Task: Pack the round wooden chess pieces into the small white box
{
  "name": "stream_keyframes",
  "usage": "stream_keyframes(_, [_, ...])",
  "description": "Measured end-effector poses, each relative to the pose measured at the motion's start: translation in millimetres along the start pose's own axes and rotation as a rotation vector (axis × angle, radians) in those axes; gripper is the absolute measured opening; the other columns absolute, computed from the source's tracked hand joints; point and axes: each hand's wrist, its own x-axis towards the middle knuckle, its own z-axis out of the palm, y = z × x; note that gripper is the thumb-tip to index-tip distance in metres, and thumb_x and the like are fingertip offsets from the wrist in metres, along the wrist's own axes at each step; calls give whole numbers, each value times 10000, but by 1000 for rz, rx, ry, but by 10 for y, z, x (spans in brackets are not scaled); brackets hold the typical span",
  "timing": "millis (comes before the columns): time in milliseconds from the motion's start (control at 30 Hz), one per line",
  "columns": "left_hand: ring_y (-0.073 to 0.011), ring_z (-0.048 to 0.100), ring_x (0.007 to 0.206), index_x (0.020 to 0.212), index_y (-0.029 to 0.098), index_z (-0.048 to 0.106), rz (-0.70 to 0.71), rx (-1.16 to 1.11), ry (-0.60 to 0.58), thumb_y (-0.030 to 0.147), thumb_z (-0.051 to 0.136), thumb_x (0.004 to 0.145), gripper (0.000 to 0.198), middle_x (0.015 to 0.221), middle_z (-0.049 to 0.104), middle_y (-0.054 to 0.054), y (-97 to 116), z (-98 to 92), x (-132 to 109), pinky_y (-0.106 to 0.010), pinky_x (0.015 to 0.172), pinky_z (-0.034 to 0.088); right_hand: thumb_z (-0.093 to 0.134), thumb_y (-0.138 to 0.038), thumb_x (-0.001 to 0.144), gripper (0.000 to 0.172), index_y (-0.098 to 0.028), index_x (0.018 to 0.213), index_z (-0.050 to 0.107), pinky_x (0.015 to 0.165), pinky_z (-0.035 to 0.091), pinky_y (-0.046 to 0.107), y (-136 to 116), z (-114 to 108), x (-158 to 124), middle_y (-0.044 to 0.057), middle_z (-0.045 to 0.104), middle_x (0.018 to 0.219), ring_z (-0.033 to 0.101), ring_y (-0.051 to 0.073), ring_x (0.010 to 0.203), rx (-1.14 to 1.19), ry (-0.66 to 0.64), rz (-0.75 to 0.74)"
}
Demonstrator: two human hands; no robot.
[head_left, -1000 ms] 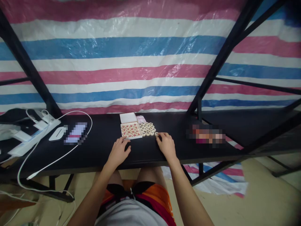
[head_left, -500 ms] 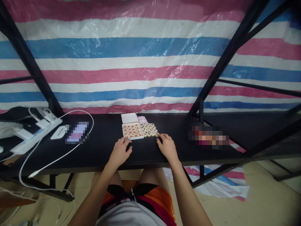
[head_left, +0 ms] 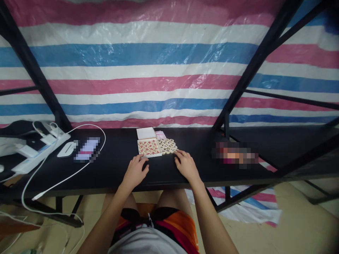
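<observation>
A small white box [head_left: 149, 147] filled with round chess pieces marked in red sits on the black table [head_left: 111, 169]. Several loose pale pieces [head_left: 167, 145] lie in a cluster against its right side. The box's white lid [head_left: 146, 133] lies just behind it. My left hand [head_left: 135, 171] rests on the table in front of the box, fingers loosely bent, holding nothing. My right hand [head_left: 186, 164] is just right of the loose cluster, fingers curled together with what looks like one pale piece pinched in them.
A white mouse [head_left: 66, 149], a blurred phone [head_left: 87, 149], a power strip [head_left: 37, 148] and white cables [head_left: 63, 180] lie at the left. A blurred object [head_left: 234, 154] lies at the right. Black frame bars [head_left: 251, 67] slant up in front of a striped tarp [head_left: 148, 70].
The piece at the cluster's front right corner is gone from the table. My right hand has drawn slightly back and left with its fingers closed. My left hand has barely moved.
</observation>
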Motion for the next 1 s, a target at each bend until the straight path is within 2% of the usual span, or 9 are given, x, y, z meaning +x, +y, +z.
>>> stream_keyframes(100, [-252, 503, 1083, 1077, 212, 587, 13, 25, 14, 231, 501, 862, 233, 1222, 536, -92, 17, -8, -4, -422, 909, 428, 428, -218, 881, 337, -193, 1158, 618, 889, 441, 398, 13, 13, -2, 99, 591, 1204, 525, 257, 1051, 38, 25, 1])
stream_keyframes(267, [-247, 502, 1080, 1071, 210, 594, 53, 50, 120, 205, 478, 866, 236, 1179, 552, -92, 57, -21, 31, -412, 897, 427, 419, -226, 874, 320, -184, 1113, 627, 901, 444, 402, 64, 44, 2, 112, 600, 1138, 547, 245, 1026, 151, 90, 31])
stream_keyframes(400, [-224, 524, 1021, 1022, 208, 618, 61, 3, 94, 211, 481, 866, 207, 1079, 597, -66, 4, -72, 138, -382, 883, 435, 420, -234, 869, 299, -186, 1067, 638, 897, 448, 395, 85, 37, 3, 105, 621, 1072, 563, 237, 1001, 227, 100, 47])
stream_keyframes(533, [-216, 536, 986, 1015, 197, 633, 16, -42, 63, 235, 465, 875, 222, 1042, 617, -60, -159, -183, 383, -357, 895, 434, 424, -248, 872, 277, -184, 1024, 647, 899, 449, 382, 69, 10, 5, 94, 638, 1038, 580, 225, 982, 265, 84, 70])
stream_keyframes(700, [-227, 551, 934, 1048, 173, 649, 79, 125, -49, 259, 444, 886, 276, 1009, 609, -96, -364, -287, 794, -345, 853, 427, 428, -251, 877, 260, -181, 999, 647, 888, 451, 359, 75, 19, 11, 85, 650, 1013, 595, 212, 953, 283, 64, 81])
stream_keyframes(867, [-231, 542, 899, 1009, 164, 663, 80, 211, -33, 277, 428, 896, 285, 918, 605, -96, -531, -207, 1011, -339, 798, 412, 434, -239, 870, 247, -180, 979, 649, 885, 443, 357, 75, -17, -2, 83, 659, 972, 591, 218, 951, 280, 59, 80])
stream_keyframes(1000, [-208, 534, 864, 997, 170, 653, 9, 184, 76, 269, 397, 914, 287, 858, 603, -74, -565, -77, 1022, -324, 793, 406, 416, -252, 880, 258, -185, 970, 648, 805, 470, 310, -160, -85, 69, 78, 650, 979, 601, 194, 887, 466, 126, 84])
